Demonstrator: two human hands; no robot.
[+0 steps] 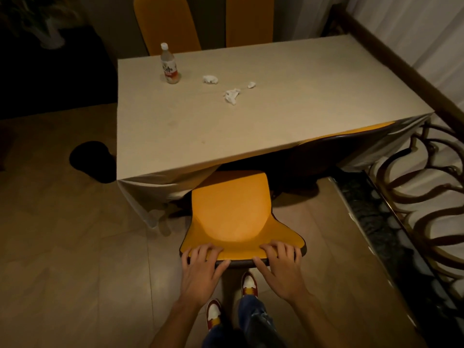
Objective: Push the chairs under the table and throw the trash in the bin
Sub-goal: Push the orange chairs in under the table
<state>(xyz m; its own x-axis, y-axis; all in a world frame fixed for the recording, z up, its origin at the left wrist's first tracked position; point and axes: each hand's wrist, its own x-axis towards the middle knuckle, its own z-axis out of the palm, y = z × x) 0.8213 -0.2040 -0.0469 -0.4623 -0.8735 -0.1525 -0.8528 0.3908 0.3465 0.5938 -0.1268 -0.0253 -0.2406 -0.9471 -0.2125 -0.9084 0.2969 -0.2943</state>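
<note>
A cloth-covered worktop (263, 116) fills the middle of the view, standing on a tiled floor (75, 247). The near yellow chair (231, 214) faces it with the front of its seat just under the cloth edge and its backrest toward the person. A second yellow chair (351, 133) to the right is tucked almost fully beneath the cloth. Two more yellow chair backs (165, 23) rise behind the far edge.

The left hand (200, 267) and right hand (281, 264) both grip the top rim of the near chair's backrest: the fingers (206, 249) curl over onto the yellow front face, thumbs pressed against the dark back edge.

On the worktop, a capped bottle (169, 65) stands upright near the far left corner. Three crumpled tissues (232, 95) lie to its right, apart from one another.
</note>
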